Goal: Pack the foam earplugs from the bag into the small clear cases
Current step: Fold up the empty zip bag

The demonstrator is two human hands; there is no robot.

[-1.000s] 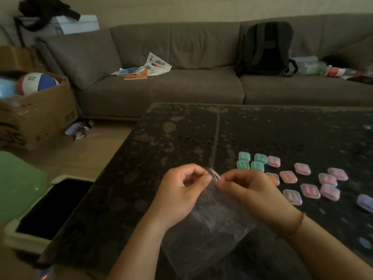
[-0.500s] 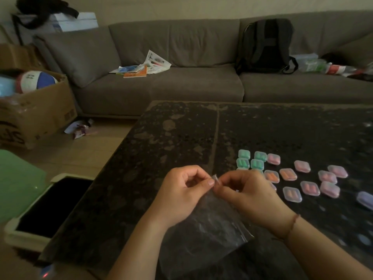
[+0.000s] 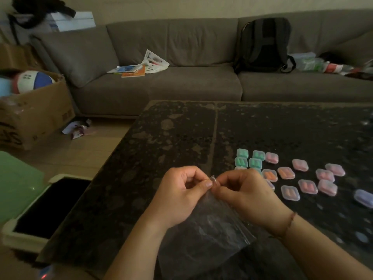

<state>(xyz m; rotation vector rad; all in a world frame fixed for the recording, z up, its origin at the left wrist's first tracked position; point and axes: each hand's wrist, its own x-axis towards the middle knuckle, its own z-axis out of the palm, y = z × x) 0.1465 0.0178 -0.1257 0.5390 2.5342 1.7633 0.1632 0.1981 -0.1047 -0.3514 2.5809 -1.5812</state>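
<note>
1. Closer together than a second ago: left hand [image 3: 181,194] and right hand [image 3: 245,196], thumbs now almost meeting at the top edge of the clear plastic bag [image 3: 203,235]; bag hanging a little lower in view, filled cases unshifted.
2. Wide bare stretch of dark speckled table [image 3: 171,138] ahead of and left of the hands, up to the far edge by the grey sofa [image 3: 161,87]; left table edge close beside the left forearm, dropping to a dark tray with a pale rim [image 3: 30,225] on the floor.
3. Left hand curled, thumb and forefinger pinching the bag's top lip; right hand curled likewise, pinching the same lip from the other side — thin bracelet [image 3: 289,224] on that wrist.
4. Bag hanging slack from the pinch toward the body, over the near table edge; contents not discernible through the plastic.
5. Small clear cases right of the hands, flat on the table, lids shut: green-filled cases [image 3: 250,159] in a tight block, orange-filled cases [image 3: 278,174] just beyond the right knuckles, pink-filled cases [image 3: 325,175] further right, one purple-filled case [image 3: 364,199] at the frame edge.
6. Black backpack [image 3: 264,43] upright on the sofa; cardboard box [image 3: 34,116] holding a ball [image 3: 33,81] at far left.
</note>
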